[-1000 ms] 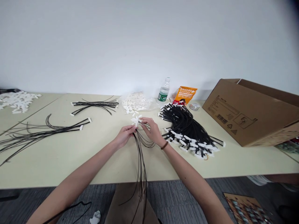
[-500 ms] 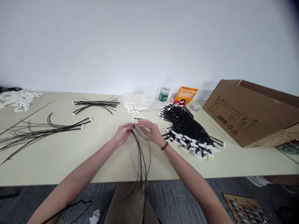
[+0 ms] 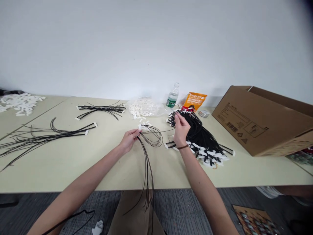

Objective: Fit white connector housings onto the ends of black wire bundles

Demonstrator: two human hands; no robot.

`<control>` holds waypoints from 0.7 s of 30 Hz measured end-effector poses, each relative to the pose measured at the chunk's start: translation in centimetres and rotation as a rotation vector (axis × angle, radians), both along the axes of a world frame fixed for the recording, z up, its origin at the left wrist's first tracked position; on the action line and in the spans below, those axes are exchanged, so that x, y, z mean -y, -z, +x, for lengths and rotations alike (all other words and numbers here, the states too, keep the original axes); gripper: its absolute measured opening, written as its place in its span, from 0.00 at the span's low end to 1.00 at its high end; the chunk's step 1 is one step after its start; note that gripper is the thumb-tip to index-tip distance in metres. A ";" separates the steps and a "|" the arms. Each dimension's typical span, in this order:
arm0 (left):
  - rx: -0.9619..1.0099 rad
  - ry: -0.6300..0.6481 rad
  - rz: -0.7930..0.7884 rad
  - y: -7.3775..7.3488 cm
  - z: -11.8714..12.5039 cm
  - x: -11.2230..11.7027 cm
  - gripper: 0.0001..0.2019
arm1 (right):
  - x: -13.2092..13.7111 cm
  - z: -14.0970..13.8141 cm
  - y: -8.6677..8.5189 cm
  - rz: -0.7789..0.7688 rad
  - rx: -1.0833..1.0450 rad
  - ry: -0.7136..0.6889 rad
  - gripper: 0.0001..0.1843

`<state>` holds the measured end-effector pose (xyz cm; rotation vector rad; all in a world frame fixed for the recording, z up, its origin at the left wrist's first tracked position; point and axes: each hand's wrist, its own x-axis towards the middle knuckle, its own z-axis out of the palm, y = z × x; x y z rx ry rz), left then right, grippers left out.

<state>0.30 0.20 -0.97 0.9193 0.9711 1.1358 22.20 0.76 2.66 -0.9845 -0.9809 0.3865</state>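
In the middle of the table, my left hand (image 3: 130,139) pinches a bundle of thin black wires (image 3: 146,160) just below a small white connector (image 3: 140,127). Some of these wires loop out to the right, while the others hang down over the table edge towards my lap. My right hand (image 3: 181,129), wearing a brown band at the wrist, is raised to the right with thumb and fingers pinched together. One black wire runs from the bundle to its fingertips. Behind that hand lies a big heap of black wires with white connectors (image 3: 204,130).
Two wire bundles lie left, one near (image 3: 53,137) and one farther back (image 3: 101,109). White connectors spill from a clear bag (image 3: 144,106); more are piled far left (image 3: 22,102). A water bottle (image 3: 172,96), orange packet (image 3: 194,101), round tin (image 3: 203,113) and cardboard box (image 3: 259,120) stand right.
My right hand has moved away from the connector to the right and up, drawing one wire out with it. The left hand keeps its place and its hold on the bundle.
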 end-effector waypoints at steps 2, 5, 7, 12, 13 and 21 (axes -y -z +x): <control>0.005 -0.004 -0.001 0.0 0.0 0.0 0.16 | 0.8 -1.0 0.1 0.074 0.221 0.032 0.11; 0.033 -0.006 0.001 0.0 0.2 0.0 0.15 | 2.1 -3.0 0.4 0.096 0.517 -0.064 0.10; 0.053 0.001 0.009 -0.2 0.2 0.1 0.14 | 2.8 -4.2 0.7 0.120 0.649 -0.101 0.11; 0.086 0.012 0.017 -0.6 0.3 0.4 0.12 | 3.2 -5.0 1.1 0.138 0.732 -0.075 0.11; 0.086 0.017 0.021 -0.7 0.3 0.4 0.12 | 3.2 -5.0 1.1 0.137 0.732 -0.077 0.11; 0.083 0.043 0.041 -0.6 0.3 0.5 0.14 | 3.1 -4.9 1.0 0.101 0.711 -0.080 0.13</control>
